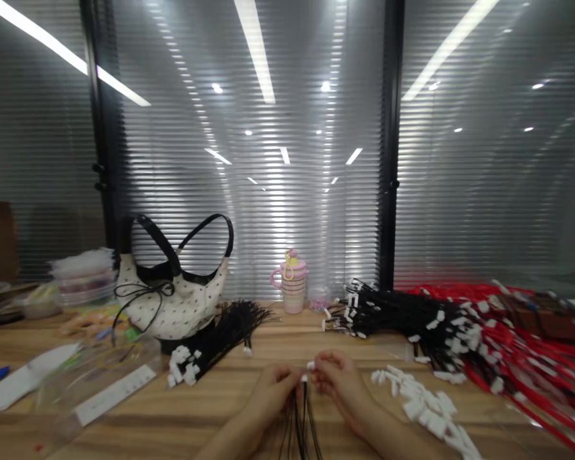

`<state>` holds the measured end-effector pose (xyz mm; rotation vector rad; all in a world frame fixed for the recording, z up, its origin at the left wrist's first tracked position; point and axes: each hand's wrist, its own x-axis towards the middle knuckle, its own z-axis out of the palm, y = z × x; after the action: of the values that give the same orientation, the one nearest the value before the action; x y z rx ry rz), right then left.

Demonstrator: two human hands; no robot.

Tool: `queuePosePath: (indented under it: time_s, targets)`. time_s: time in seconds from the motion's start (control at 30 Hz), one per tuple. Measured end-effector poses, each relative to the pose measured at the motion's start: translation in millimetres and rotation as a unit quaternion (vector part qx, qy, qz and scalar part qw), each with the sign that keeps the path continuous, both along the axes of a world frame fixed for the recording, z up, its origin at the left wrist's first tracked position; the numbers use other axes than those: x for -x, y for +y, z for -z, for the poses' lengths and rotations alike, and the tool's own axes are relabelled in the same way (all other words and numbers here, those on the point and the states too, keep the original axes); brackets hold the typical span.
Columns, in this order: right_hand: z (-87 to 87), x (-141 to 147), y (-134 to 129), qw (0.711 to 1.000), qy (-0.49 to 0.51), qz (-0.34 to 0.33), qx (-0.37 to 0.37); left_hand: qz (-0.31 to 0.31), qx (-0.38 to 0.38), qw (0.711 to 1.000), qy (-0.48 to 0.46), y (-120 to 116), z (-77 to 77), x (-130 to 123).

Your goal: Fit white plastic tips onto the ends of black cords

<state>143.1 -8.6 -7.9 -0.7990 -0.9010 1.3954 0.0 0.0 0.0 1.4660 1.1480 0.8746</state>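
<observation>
Near the front middle of the table, my left hand [278, 386] pinches several thin black wires [298, 421], which hang down toward the bottom edge. A white connector [304, 379] sits at the top of the wires, between my two hands. My right hand [336, 381] is closed on a small white piece [310, 365] at its fingertips, close beside the connector. Loose white connectors [429, 409] lie in a pile to the right of my right hand. A bundle of black wires with white ends [225, 332] rests to the left, beyond my left hand.
A dotted white bag [172, 306] stands at the back left, beside plastic containers [84, 281]. At the back centre is a pink-lidded cup [293, 287]. Black wire bundles [393, 313] and red wires [531, 383] cover the right side. A plastic bag [100, 377] lies front left.
</observation>
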Motion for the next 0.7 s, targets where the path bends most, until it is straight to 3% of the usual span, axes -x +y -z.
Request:
queuePosePath:
  time_s: [0.3,0.5,0.7]
  targets:
    - [5.9,-1,5,0.999,-0.045,0.009,-0.012,-0.020,0.014,1.000,0.009,4,-4.6,0]
    - [11.2,0,6,0.992,-0.102,0.056,-0.040,-0.011,0.040,0.999,-0.004,5,-3.6,4]
    - [9.9,1,2,0.992,-0.116,0.032,-0.048,0.001,0.038,0.999,-0.010,6,-2.6,4]
